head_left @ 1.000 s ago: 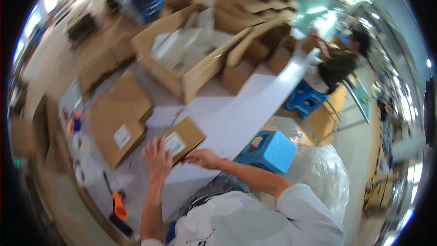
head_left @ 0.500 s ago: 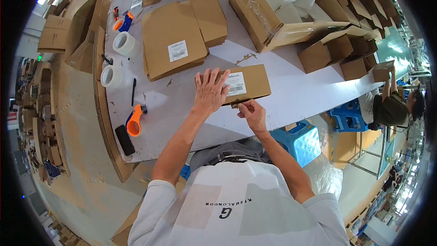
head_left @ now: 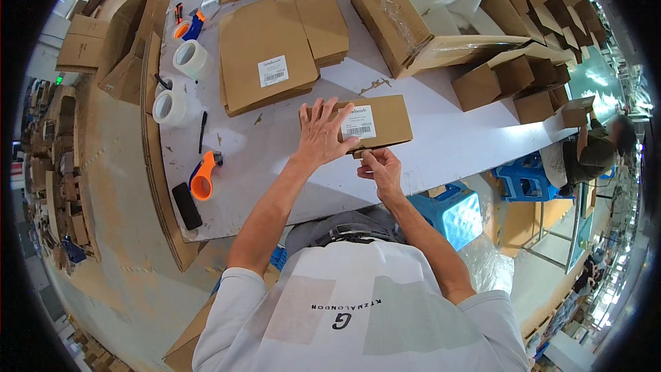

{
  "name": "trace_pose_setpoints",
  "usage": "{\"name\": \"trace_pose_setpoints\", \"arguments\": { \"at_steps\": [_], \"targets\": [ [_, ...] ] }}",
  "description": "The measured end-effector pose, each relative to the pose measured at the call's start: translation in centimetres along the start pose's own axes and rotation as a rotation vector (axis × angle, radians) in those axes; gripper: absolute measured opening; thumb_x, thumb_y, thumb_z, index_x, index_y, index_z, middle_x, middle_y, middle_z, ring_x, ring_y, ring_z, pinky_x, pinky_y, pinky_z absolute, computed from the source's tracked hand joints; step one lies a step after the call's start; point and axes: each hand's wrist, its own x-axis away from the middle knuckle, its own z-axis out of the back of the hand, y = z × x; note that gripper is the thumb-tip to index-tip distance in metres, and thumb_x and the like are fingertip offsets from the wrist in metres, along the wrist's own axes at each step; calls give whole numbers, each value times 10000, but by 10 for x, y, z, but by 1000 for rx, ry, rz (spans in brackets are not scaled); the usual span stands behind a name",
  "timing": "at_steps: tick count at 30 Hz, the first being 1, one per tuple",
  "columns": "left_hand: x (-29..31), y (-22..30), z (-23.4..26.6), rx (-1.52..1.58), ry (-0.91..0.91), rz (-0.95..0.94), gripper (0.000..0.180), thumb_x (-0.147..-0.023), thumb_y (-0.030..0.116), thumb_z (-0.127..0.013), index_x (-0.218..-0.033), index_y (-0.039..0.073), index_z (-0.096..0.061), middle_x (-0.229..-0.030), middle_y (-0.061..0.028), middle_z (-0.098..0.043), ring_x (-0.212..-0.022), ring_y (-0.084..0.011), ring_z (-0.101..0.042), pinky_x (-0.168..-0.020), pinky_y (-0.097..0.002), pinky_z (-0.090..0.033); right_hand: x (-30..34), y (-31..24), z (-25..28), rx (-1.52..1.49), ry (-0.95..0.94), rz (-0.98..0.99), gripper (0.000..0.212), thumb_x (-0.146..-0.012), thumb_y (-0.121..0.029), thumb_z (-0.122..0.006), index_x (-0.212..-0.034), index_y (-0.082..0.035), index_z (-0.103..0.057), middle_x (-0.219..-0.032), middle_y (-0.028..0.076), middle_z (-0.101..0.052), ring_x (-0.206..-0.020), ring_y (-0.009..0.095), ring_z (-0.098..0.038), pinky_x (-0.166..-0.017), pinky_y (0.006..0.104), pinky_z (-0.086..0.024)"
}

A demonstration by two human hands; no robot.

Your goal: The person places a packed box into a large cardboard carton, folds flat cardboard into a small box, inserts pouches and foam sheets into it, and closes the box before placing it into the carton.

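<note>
A closed brown cardboard box (head_left: 394, 116) with a white label (head_left: 359, 122) on top lies on the table in front of me. My left hand (head_left: 319, 132) rests on the box's left part, its fingers spread and the thumb reaching toward the near edge. At that near edge, my right hand (head_left: 383, 169) pinches a small cardboard tab (head_left: 358, 154) between thumb and fingers. The box's far left corner is partly covered by my left hand.
Flat cartons (head_left: 265, 45) are stacked behind the box. A large open carton (head_left: 441, 55) holds white foam pieces. Tape rolls (head_left: 193, 60), an orange tape dispenser (head_left: 202, 178), a pen (head_left: 202, 132) and a black phone (head_left: 186, 205) lie left. A blue stool (head_left: 451, 213) stands right; a co-worker (head_left: 593, 148) sits beyond.
My left thumb has stretched out farther toward the box's near edge. My right hand keeps its pinch there, and the box has hardly moved.
</note>
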Motion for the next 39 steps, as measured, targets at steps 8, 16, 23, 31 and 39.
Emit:
{"name": "trace_pose_setpoints", "arguments": {
  "at_steps": [8,16,23,31,39],
  "targets": [
    [-26,26,-1,57,-156,196,944,-685,550,-742,-1489,243,-352,-1509,-161,-334,-1425,-412,-204,-1086,-732,-28,-8,7,-1,-46,17,-76,225,-850,-159,-739,-898,-16,-572,-786,78,-640,-619,160,-645,-563,313,-592],
    [-37,30,-2,64,-240,207,1010,-641,541,-775,-1494,244,-323,-1507,-170,-332,-1426,-424,-195,-1067,-766,-53,-9,2,2,-55,3,-90,231,-848,-150,-740,-901,0,-572,-785,87,-641,-617,166,-646,-565,316,-594],
    [-34,22,-10,65,-198,154,967,-691,551,-740,-1500,231,-318,-1503,-176,-336,-1405,-418,-221,-1053,-727,-83,-11,-3,0,17,26,-137,256,-835,-161,-746,-914,13,-576,-793,99,-639,-620,173,-645,-564,320,-595],
    [-32,14,-17,53,-146,83,906,-753,511,-703,-1511,222,-301,-1490,-173,-344,-1392,-404,-233,-1042,-701,-109,-12,-1,-6,14,55,-132,273,-829,-159,-735,-935,11,-550,-777,107,-620,-619,189,-647,-549,326,-592],
    [-31,15,-18,85,-123,59,877,-765,459,-712,-1503,200,-314,-1469,-182,-352,-1368,-414,-251,-1055,-696,-116,-15,-2,-17,-16,117,-145,257,-826,-142,-720,-933,-44,-508,-766,102,-620,-588,206,-652,-523,343,-587]
  ]
}}
